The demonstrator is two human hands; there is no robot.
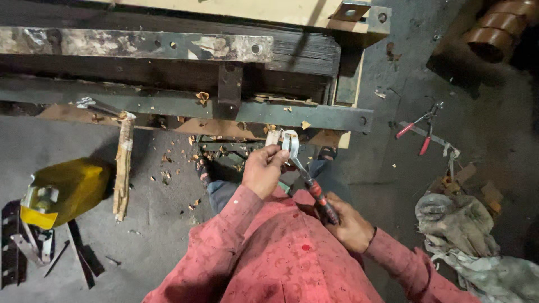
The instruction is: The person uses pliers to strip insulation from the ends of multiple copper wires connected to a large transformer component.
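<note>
Below the green steel rail point(185, 104), a bent pale metal strip point(290, 141) is pinched in the left hand point(263, 170) while red-handled pliers point(314, 188), gripped by the right hand's point(349, 224) closed fingers, are best kept square to it.

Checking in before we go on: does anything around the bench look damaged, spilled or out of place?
Yes. Brown scraps litter the floor under the metal frame, a torn strip hangs from its edge, and red-handled pliers lie loose on the floor, right.
</note>
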